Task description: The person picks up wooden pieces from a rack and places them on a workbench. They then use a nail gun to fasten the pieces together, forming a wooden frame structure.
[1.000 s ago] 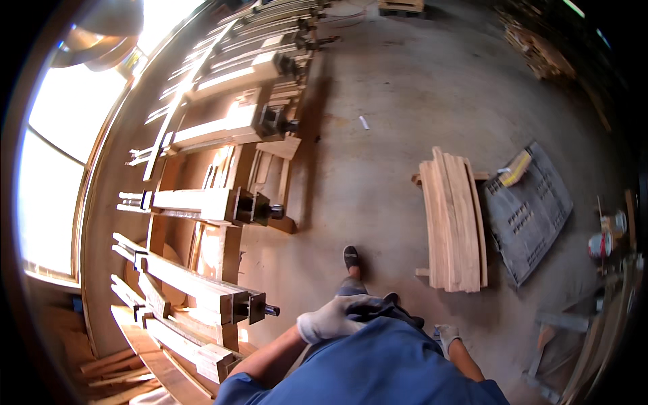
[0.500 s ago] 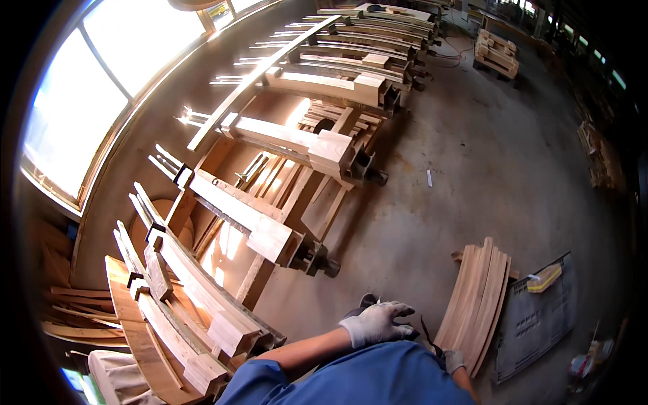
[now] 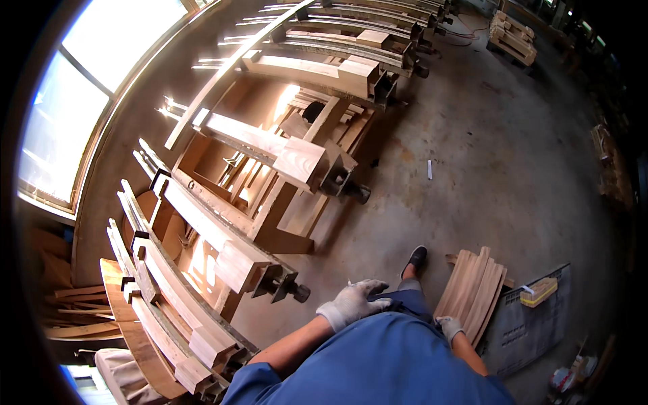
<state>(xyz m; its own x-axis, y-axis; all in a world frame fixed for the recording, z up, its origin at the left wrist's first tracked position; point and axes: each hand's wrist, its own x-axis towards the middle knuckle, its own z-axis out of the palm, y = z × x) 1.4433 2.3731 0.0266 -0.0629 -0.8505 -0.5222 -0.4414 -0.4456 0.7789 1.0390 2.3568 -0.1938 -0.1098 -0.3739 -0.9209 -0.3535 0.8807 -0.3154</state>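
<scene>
My left hand [image 3: 354, 302], in a pale work glove, hovers in front of my blue shirt with its fingers stretched out and nothing plainly held. Also gloved, my right hand [image 3: 451, 329] hangs low at my right side. In the picture it overlaps the near left edge of a stack of curved wooden strips [image 3: 470, 287]; whether it touches them, and how its fingers sit, I cannot make out. To the left of my left hand, pale timber pieces [image 3: 237, 264] lie along metal bar clamps, with a dark clamp screw end [image 3: 299, 291] pointing toward the floor.
More clamped timbers [image 3: 300, 162] run up a long wooden rack beside the bright window [image 3: 64, 128]. On the right, a yellow block [image 3: 538, 292] rests on a dark flat sheet [image 3: 526, 331]. A wood pile [image 3: 513, 37] stands farther off on the concrete floor [image 3: 432, 209].
The rack and clamps have shifted left and toward me in view. My shoe and leg now show between the hands. My left hand sits farther left, my right hand somewhat higher.
</scene>
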